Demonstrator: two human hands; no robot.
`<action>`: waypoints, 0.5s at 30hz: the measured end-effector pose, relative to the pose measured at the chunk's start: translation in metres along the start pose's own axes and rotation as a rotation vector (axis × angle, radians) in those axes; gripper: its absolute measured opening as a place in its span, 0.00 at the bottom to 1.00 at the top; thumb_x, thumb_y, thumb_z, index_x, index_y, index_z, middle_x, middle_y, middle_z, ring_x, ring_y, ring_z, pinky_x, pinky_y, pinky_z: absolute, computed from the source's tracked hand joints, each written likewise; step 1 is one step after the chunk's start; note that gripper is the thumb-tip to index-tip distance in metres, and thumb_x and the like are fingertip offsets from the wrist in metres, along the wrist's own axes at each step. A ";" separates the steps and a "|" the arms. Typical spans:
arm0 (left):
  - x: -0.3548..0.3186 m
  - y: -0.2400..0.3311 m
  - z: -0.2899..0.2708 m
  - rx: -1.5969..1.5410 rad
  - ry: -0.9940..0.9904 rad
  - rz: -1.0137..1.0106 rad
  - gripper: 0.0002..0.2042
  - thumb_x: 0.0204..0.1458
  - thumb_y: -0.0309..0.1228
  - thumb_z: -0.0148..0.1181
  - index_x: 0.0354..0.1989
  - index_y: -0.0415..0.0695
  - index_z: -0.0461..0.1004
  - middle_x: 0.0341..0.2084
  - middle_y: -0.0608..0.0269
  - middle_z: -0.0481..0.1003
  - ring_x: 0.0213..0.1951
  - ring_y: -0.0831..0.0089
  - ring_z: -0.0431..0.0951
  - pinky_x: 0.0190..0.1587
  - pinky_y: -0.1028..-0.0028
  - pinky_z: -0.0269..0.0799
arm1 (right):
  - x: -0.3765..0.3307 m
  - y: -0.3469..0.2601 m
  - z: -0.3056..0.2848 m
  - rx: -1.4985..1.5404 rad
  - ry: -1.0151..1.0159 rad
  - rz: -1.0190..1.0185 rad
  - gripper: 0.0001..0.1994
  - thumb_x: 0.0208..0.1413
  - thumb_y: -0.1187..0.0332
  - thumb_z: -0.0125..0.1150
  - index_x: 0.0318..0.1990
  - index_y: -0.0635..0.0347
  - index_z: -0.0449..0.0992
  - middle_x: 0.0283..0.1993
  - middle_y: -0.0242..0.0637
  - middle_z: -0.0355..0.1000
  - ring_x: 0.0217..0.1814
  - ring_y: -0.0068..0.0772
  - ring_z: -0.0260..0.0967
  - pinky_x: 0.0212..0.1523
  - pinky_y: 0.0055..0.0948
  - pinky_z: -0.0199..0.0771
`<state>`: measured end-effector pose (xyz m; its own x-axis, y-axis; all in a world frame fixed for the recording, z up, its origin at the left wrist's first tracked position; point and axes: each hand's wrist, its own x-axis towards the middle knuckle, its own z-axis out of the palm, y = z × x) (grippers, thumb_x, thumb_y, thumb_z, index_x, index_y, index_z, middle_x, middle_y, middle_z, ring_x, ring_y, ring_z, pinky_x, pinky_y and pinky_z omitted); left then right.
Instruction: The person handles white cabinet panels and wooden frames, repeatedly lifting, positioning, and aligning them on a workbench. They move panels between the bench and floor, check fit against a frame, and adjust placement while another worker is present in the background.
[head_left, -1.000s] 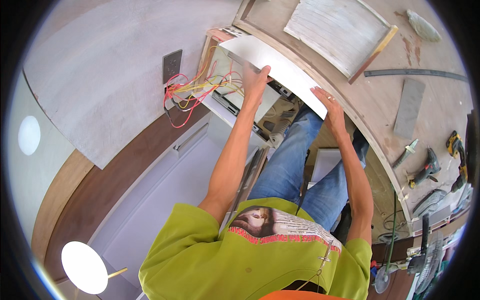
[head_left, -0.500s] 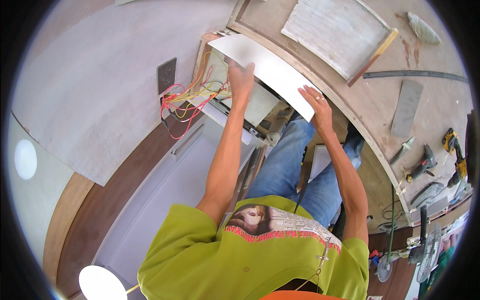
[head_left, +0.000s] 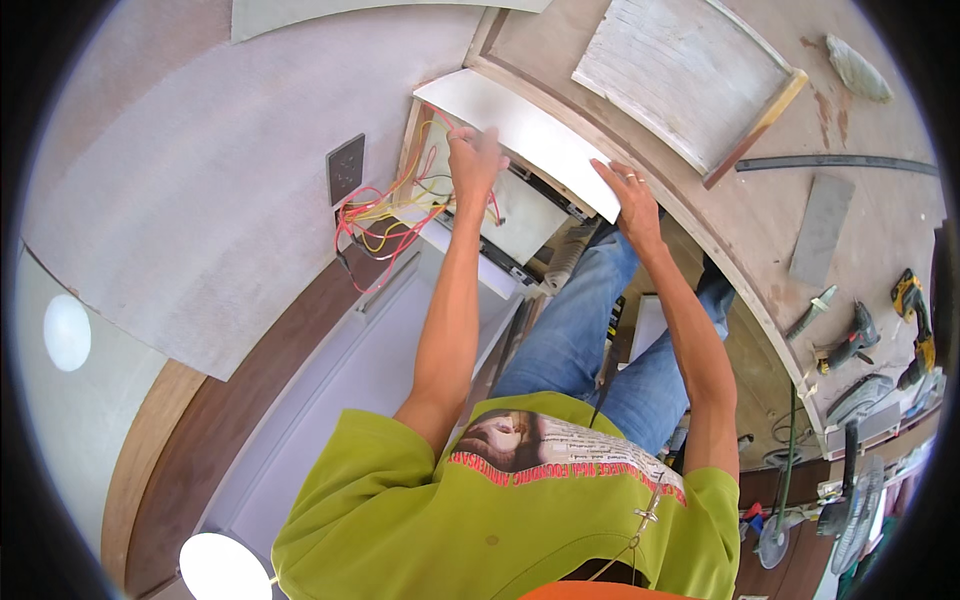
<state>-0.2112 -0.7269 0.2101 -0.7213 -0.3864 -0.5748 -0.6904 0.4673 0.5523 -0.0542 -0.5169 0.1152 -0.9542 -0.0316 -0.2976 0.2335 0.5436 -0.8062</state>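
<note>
A long white panel [head_left: 530, 125] lies along the inner edge of the worktop, over an open compartment in the cabinet. My right hand [head_left: 634, 205] grips the panel's near right end, fingers on top and thumb out of sight. At the panel's front edge is my left hand [head_left: 474, 165], its fingers partly smeared by motion, so its hold is unclear. Loose red and yellow wires [head_left: 385, 222] spill from the compartment beside that hand. Dark metal slide rails [head_left: 510, 262] run along the compartment, below the panel.
A dark socket plate [head_left: 345, 170] is on the left wall. The worktop carries a white-faced board [head_left: 680, 80], a black strip [head_left: 835, 162], a grey flat piece [head_left: 822, 230], a glue gun [head_left: 852, 338] and a yellow-black drill [head_left: 912, 320]. A fan [head_left: 858, 510] stands lower right.
The panel has shifted slightly toward the wall corner, with my right hand moving along at its end. My left hand has moved a little left along its front edge. The whole view has shifted slightly.
</note>
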 end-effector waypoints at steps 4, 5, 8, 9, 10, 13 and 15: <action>0.003 -0.024 -0.014 0.262 0.068 0.187 0.24 0.52 0.37 0.64 0.48 0.34 0.61 0.29 0.48 0.78 0.26 0.65 0.81 0.31 0.71 0.77 | 0.000 0.001 0.004 -0.032 -0.015 0.036 0.38 0.49 0.86 0.52 0.66 0.31 0.66 0.57 0.40 0.69 0.57 0.47 0.68 0.52 0.42 0.73; -0.001 -0.028 -0.012 0.289 0.068 0.201 0.24 0.52 0.38 0.65 0.48 0.34 0.61 0.30 0.47 0.78 0.26 0.65 0.81 0.31 0.70 0.77 | 0.001 0.001 0.005 -0.038 -0.013 0.046 0.38 0.49 0.86 0.53 0.66 0.32 0.67 0.56 0.40 0.69 0.55 0.46 0.68 0.51 0.42 0.73; -0.004 -0.018 -0.004 0.207 0.054 0.139 0.24 0.53 0.38 0.65 0.47 0.34 0.61 0.30 0.47 0.78 0.26 0.65 0.81 0.31 0.70 0.77 | 0.012 0.003 0.006 -0.194 -0.012 0.050 0.37 0.48 0.85 0.53 0.65 0.34 0.68 0.49 0.38 0.69 0.51 0.45 0.67 0.50 0.42 0.71; -0.004 -0.013 -0.001 0.151 0.048 0.101 0.24 0.53 0.38 0.65 0.46 0.34 0.61 0.30 0.48 0.78 0.26 0.65 0.81 0.31 0.70 0.77 | 0.013 0.004 0.006 -0.193 -0.019 0.040 0.37 0.48 0.86 0.53 0.65 0.34 0.69 0.48 0.38 0.69 0.50 0.44 0.67 0.49 0.42 0.71; -0.002 -0.014 0.000 0.127 0.056 0.106 0.24 0.53 0.38 0.66 0.46 0.34 0.61 0.30 0.48 0.78 0.26 0.65 0.81 0.31 0.70 0.77 | 0.016 0.004 0.005 -0.189 -0.026 0.029 0.37 0.48 0.86 0.54 0.65 0.34 0.69 0.47 0.38 0.68 0.50 0.43 0.66 0.49 0.42 0.70; 0.003 -0.013 0.004 0.086 0.087 0.108 0.23 0.52 0.37 0.66 0.44 0.34 0.62 0.29 0.49 0.77 0.26 0.65 0.81 0.31 0.71 0.77 | 0.018 0.005 0.007 -0.136 -0.060 0.004 0.38 0.47 0.86 0.53 0.65 0.35 0.69 0.46 0.38 0.67 0.49 0.43 0.66 0.48 0.41 0.71; 0.001 -0.006 0.008 0.101 0.110 0.094 0.22 0.52 0.36 0.66 0.43 0.34 0.62 0.28 0.50 0.77 0.25 0.66 0.81 0.31 0.71 0.77 | 0.016 0.006 0.009 -0.086 -0.094 -0.007 0.38 0.46 0.87 0.53 0.65 0.36 0.69 0.47 0.39 0.66 0.49 0.43 0.65 0.48 0.41 0.73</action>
<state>-0.2071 -0.7242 0.2016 -0.7880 -0.4196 -0.4505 -0.6145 0.5808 0.5339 -0.0666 -0.5219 0.1008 -0.9329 -0.1116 -0.3423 0.2064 0.6133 -0.7624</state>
